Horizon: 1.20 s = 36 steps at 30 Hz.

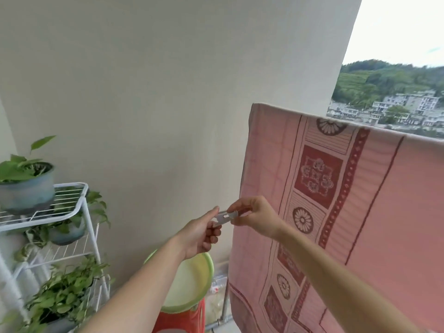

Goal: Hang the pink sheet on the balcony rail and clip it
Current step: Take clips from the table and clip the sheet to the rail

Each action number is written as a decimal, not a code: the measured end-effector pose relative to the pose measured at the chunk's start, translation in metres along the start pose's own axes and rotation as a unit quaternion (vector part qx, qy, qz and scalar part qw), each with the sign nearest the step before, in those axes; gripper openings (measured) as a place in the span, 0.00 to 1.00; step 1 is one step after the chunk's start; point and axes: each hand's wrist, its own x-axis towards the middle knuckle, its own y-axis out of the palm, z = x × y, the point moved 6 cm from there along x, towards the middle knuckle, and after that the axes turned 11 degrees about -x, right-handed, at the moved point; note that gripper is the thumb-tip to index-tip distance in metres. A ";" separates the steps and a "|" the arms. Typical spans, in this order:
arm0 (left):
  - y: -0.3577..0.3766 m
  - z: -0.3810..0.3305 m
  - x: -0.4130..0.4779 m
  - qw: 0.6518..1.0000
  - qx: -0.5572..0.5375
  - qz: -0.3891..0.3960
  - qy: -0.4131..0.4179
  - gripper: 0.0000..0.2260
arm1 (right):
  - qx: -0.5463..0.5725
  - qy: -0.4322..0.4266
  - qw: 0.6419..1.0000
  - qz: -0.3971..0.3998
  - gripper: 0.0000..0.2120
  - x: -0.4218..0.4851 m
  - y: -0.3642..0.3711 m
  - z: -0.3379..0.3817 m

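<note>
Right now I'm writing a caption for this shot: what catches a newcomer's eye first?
The pink sheet with dark red patterned bands, draped at right, dominates. At centre, the left hand and right hand pinch a small white clip between them. Potted plants fill a white rack at left.

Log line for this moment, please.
sheet: draped over rail, no clip on it in view | clip: held by both hands | left hand: on clip | right hand: on clip | next: probably clip sheet
</note>
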 end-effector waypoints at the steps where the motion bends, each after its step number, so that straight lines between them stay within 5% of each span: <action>1: -0.005 -0.012 0.019 1.000 -0.004 0.001 0.005 0.19 | -0.009 0.010 1.000 -0.003 0.12 0.024 -0.002 -0.007; 8: -0.047 -0.078 0.144 0.988 -0.117 -0.067 0.077 0.19 | -0.143 0.065 0.986 -0.056 0.12 0.154 -0.014 -0.053; 13: -0.046 -0.112 0.221 0.983 -0.160 -0.064 0.067 0.23 | -0.320 0.054 0.943 -0.070 0.12 0.217 -0.030 -0.061; 21: -0.007 -0.141 0.323 0.981 -0.185 0.050 0.003 0.27 | -0.732 -0.029 0.680 -0.031 0.05 0.290 -0.036 -0.044; 25: 0.016 -0.147 0.354 0.981 -0.169 0.085 -0.032 0.29 | -0.790 0.055 0.609 0.046 0.15 0.304 -0.049 -0.041; 29: 0.043 -0.144 0.374 0.986 -0.124 0.106 -0.040 0.31 | -0.803 0.107 0.581 0.077 0.18 0.308 -0.063 -0.034; 36: 0.076 -0.146 0.385 0.990 -0.021 0.137 -0.029 0.31 | -0.788 0.053 0.603 0.111 0.07 0.303 -0.073 -0.034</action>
